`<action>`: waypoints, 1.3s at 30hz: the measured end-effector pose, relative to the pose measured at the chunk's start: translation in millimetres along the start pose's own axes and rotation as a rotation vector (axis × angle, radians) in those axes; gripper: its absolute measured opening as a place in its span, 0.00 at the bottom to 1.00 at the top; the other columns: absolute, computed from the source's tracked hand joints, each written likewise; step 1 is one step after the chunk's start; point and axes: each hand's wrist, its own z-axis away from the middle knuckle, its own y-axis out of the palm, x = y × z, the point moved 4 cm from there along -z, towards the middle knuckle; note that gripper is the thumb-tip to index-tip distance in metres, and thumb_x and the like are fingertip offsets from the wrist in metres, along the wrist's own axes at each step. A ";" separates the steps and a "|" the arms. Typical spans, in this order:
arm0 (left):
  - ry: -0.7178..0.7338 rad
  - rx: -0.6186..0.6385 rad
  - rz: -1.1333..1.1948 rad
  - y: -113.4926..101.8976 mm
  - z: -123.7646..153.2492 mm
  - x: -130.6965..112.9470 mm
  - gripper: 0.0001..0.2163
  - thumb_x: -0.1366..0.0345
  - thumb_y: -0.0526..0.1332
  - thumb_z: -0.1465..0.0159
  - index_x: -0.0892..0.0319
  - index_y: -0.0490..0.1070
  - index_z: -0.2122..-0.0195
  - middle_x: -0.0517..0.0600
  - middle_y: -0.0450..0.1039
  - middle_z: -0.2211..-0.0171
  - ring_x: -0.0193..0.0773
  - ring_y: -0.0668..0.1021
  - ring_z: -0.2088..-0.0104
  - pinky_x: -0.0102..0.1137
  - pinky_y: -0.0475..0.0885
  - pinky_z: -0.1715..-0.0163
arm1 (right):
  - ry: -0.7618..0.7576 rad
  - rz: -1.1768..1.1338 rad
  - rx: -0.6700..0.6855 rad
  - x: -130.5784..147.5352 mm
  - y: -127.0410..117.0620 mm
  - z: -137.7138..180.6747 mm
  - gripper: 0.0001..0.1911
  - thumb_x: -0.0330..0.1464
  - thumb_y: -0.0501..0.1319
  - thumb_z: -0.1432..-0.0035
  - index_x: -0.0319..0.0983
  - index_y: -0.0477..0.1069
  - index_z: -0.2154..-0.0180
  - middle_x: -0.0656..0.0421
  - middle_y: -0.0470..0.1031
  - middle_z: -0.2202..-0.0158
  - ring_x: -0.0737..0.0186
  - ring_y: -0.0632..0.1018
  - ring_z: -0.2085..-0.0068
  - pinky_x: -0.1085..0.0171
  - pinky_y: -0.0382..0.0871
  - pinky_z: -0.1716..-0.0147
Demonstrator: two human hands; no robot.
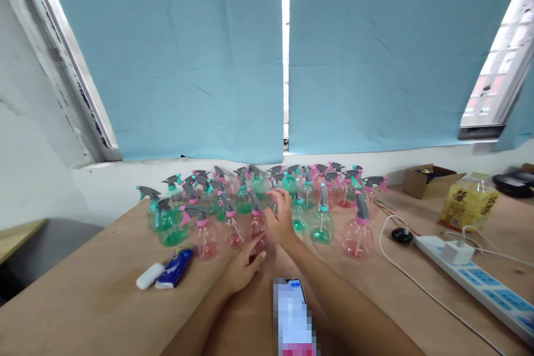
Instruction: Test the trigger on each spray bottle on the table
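The right hand [280, 214] reaches in among round spray bottles, its fingers bent and apart over the tops; whether they grip anything I cannot tell. The left hand [243, 268] lies lower and nearer the near side, loosely curled beside the base of a pink spray bottle [257, 222]; whether it touches or holds that bottle is unclear too.

That bottle stands upright in the front part of a crowded group, spread along the tabletop [104, 283] towards its far edge. Close by are another pink bottle [233, 228] on the left and a green bottle [321, 228] on the right; a separate pink bottle [357, 238] stands farther right.

The crowding is the likeliest source of trouble: a knuckle or wrist catching a neighbouring trigger head could tip one bottle into the next. The rounded bodies look apt to roll once down, and a loose head could let the liquid out.

A phone [292, 317] lies between the forearms, where a spill or a dropped bottle might reach it. Towards the left edge lie a blue packet [175, 268] and a white case [150, 276]. On the right, a power strip [479, 283] would make spilled liquid a worse problem, and a sleeveless forearm could snag the white cable [411, 278].
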 end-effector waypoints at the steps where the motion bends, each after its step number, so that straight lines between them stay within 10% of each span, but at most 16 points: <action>1: -0.007 0.004 -0.002 0.2 -0.2 2.5 0.27 0.51 0.54 0.31 0.54 0.56 0.34 0.50 0.76 0.62 0.36 0.74 0.72 0.35 0.73 0.62 | 0.031 0.052 -0.025 -3.6 -2.7 -6.2 0.21 0.27 0.53 0.46 0.40 0.69 0.50 0.50 0.63 0.46 0.52 0.64 0.41 0.49 0.56 0.40; 11: -0.035 0.042 0.044 -1.1 0.1 -2.1 0.27 0.53 0.55 0.31 0.54 0.54 0.32 0.45 0.69 0.70 0.37 0.74 0.70 0.34 0.70 0.62 | 0.258 0.041 0.239 -59.3 17.2 -28.4 0.15 0.30 0.58 0.48 0.41 0.77 0.59 0.50 0.75 0.52 0.43 0.67 0.41 0.43 0.60 0.43; 27: -0.019 0.022 0.002 -1.0 -2.3 -0.4 0.27 0.54 0.55 0.31 0.54 0.55 0.33 0.44 0.69 0.72 0.37 0.73 0.70 0.33 0.69 0.62 | -0.110 0.044 -0.089 26.6 -61.0 -37.3 0.16 0.33 0.51 0.33 0.43 0.73 0.50 0.52 0.74 0.50 0.52 0.73 0.46 0.50 0.65 0.45; 39: -0.074 -0.011 0.039 -0.9 -8.6 8.5 0.28 0.51 0.55 0.32 0.55 0.54 0.33 0.43 0.69 0.74 0.38 0.75 0.71 0.33 0.70 0.63 | 0.187 -0.303 -0.076 -20.4 -62.9 35.2 0.23 0.38 0.64 0.41 0.41 0.63 0.47 0.52 0.75 0.55 0.55 0.78 0.53 0.56 0.73 0.55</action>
